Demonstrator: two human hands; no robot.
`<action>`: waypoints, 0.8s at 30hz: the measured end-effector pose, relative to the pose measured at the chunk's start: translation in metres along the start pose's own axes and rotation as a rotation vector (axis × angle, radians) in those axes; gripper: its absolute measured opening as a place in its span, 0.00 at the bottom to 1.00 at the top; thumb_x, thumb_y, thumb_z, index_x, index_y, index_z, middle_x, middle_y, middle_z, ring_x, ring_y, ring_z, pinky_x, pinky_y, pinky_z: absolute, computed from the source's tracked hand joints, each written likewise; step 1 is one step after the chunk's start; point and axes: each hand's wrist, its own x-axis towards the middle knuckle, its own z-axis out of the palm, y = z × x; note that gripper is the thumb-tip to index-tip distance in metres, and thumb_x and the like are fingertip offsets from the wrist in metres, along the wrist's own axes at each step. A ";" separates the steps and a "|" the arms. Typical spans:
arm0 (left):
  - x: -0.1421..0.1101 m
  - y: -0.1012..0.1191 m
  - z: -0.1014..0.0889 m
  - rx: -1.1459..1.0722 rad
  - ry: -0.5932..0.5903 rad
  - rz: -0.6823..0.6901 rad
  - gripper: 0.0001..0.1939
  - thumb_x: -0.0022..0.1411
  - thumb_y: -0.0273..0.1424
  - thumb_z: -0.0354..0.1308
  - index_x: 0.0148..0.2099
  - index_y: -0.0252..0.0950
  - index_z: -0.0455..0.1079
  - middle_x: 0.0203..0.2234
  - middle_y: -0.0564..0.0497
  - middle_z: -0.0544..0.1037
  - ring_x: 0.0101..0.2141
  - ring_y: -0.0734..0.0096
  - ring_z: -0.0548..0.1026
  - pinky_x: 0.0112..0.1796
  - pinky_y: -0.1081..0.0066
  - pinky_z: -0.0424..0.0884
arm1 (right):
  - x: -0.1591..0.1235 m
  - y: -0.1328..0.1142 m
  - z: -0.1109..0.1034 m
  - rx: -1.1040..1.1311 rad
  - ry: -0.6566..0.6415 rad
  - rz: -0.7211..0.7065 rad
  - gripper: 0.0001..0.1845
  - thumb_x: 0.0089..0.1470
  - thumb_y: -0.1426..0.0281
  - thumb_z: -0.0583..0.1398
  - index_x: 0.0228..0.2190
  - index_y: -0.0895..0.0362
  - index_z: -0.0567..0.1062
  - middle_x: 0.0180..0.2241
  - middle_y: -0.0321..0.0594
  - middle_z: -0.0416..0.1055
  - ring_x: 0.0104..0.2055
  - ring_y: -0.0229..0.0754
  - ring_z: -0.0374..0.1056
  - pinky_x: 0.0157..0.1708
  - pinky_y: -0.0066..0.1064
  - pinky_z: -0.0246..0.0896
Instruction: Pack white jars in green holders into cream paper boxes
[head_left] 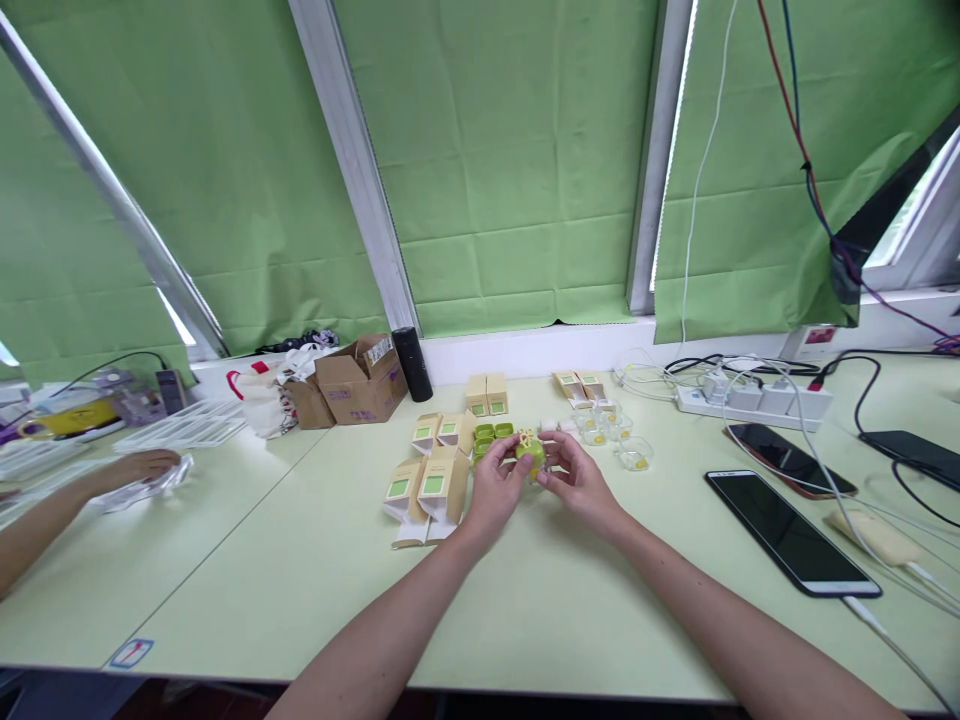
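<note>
Between the fingertips of both hands is a small rounded green piece point(530, 450) with a yellow top; its exact kind is unclear. My left hand point(496, 485) grips it from the left, and my right hand point(579, 480) closes on its right side. Just behind my left hand lie small green square trays point(484, 432), partly hidden by the fingers. Beyond my right hand are several clear plastic cups point(634, 454) with yellow spots. Small pale pink pieces point(561, 426) sit behind the hands. Several beige cartons point(444, 484) with green squares stand left of my left hand.
More beige cartons point(487, 393) stand farther back. A brown cardboard box point(361, 380) and a black cylinder point(412, 364) are at the back left. Phones point(792, 532), cables and a power strip point(754, 405) occupy the right. At far left, another person's hand point(146, 466) touches clear plastic.
</note>
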 end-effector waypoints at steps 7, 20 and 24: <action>0.001 -0.003 -0.001 0.017 0.001 -0.002 0.29 0.59 0.48 0.72 0.54 0.33 0.77 0.50 0.37 0.80 0.49 0.57 0.79 0.50 0.60 0.78 | 0.000 -0.002 0.001 0.025 0.013 0.015 0.30 0.51 0.57 0.72 0.52 0.48 0.71 0.47 0.42 0.73 0.44 0.45 0.73 0.44 0.41 0.75; -0.003 0.004 0.000 0.016 -0.079 0.030 0.26 0.63 0.47 0.69 0.56 0.37 0.73 0.51 0.41 0.77 0.52 0.59 0.76 0.49 0.64 0.76 | 0.001 0.000 -0.002 0.027 0.042 -0.013 0.28 0.56 0.55 0.70 0.54 0.47 0.70 0.49 0.42 0.74 0.46 0.46 0.72 0.49 0.45 0.75; -0.006 0.007 0.002 -0.016 -0.130 0.044 0.26 0.62 0.44 0.71 0.56 0.38 0.71 0.49 0.43 0.76 0.50 0.60 0.75 0.49 0.64 0.76 | 0.002 0.001 -0.003 0.037 0.024 -0.035 0.28 0.58 0.55 0.69 0.55 0.46 0.69 0.50 0.42 0.74 0.47 0.46 0.73 0.51 0.46 0.75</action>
